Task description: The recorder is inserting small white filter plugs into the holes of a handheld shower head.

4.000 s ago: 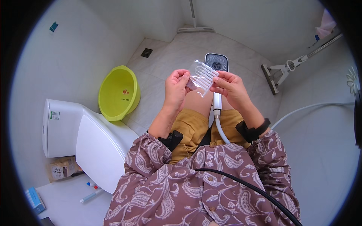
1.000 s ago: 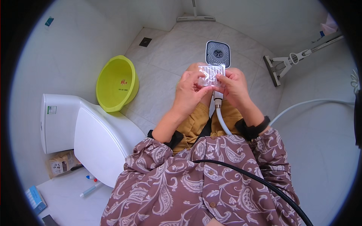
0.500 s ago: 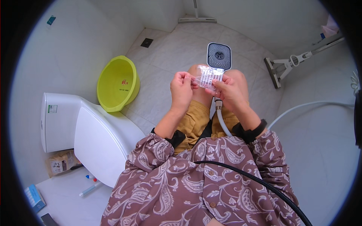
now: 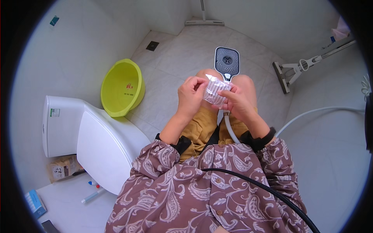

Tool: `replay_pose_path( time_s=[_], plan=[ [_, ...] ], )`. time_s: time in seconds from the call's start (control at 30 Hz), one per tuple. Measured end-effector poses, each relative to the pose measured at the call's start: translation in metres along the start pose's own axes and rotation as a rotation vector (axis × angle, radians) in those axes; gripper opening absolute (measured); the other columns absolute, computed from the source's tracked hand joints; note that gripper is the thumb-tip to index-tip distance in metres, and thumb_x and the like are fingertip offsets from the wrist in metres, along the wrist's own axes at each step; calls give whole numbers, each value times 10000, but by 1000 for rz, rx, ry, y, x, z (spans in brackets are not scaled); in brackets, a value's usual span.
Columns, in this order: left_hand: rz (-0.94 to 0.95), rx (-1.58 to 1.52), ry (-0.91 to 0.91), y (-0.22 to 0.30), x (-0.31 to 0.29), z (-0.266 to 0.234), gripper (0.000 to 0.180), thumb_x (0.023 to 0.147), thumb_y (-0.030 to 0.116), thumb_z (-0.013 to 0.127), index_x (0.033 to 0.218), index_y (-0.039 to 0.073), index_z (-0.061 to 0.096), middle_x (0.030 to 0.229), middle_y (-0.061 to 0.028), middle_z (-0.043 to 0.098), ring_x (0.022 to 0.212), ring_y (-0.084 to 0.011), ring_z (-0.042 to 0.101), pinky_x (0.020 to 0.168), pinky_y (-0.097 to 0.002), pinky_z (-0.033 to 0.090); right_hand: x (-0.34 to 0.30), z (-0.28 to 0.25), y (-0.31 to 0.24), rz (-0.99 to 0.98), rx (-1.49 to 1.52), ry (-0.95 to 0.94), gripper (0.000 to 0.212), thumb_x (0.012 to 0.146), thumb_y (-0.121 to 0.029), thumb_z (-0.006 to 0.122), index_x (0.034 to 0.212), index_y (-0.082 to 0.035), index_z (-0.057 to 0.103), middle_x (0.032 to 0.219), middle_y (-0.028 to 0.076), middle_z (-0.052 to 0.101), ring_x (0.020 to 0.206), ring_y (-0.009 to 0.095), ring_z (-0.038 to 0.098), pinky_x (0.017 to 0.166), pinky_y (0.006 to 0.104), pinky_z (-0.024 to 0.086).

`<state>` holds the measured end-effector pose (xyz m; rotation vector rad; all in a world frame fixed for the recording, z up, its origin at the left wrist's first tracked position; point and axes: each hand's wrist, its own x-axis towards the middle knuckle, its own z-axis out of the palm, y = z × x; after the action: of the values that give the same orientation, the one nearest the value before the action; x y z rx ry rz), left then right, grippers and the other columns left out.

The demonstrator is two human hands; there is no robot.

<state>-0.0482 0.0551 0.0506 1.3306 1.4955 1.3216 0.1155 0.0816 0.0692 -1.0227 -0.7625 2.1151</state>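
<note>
Your left hand [image 4: 190,95] pinches the near-left edge of the clear packet [image 4: 212,93], while your right hand [image 4: 237,103] clamps its other side, thumb across the front; the two grips seem to steady its limp film. The packet sits above your thighs, facing you, probably for an easy look. Pale slim strips show inside, though glare on the film hides just what they are. Beyond it the shower head [image 4: 227,61] points up between your knees [image 4: 244,83], apparently propped there so both hands are free, its hose [image 4: 230,128] running back toward you. Farther left, the basin [image 4: 121,87] stands beside the toilet [image 4: 101,149].
</note>
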Motion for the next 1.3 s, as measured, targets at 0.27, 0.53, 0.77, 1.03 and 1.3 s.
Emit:
replay_pose_path(
  time_s=[0.27,0.53,0.77,1.03,1.3],
  plan=[
    [-231,-512,110,-9,4,7,84,868,81,566,880,-1,568,774,-67,608,666,-140,580,598,-263,478,7,-6,8,-84,-36,2,241,830,-117,646,1040,-21,577,900,46,629,785,106,614,674,235,506],
    [-262,-398,182,-6,4,1,69,841,54,587,894,20,560,900,-56,546,716,-100,523,707,-218,449,2,-8,5,-53,106,-10,201,874,-108,576,1053,-29,533,947,50,610,830,123,608,708,273,524],
    [-34,-34,-81,-4,6,-11,80,772,53,654,838,13,673,959,-28,532,738,-88,483,687,-205,417,4,-11,8,-42,66,-45,179,892,-137,563,1043,-48,524,941,34,601,837,120,604,710,282,527],
    [-387,-399,-240,-5,6,-7,163,834,138,634,943,18,645,835,16,593,718,-60,519,653,-188,412,4,-13,14,10,-4,-59,186,903,-167,554,1059,-66,542,967,10,590,827,80,571,703,219,468],
    [-469,-494,-118,-13,9,-20,110,864,146,590,925,55,599,855,1,610,729,-77,546,656,-219,430,3,-21,9,-42,-82,61,175,902,-179,553,1015,-46,570,878,13,602,790,108,598,700,242,512]
  ],
)
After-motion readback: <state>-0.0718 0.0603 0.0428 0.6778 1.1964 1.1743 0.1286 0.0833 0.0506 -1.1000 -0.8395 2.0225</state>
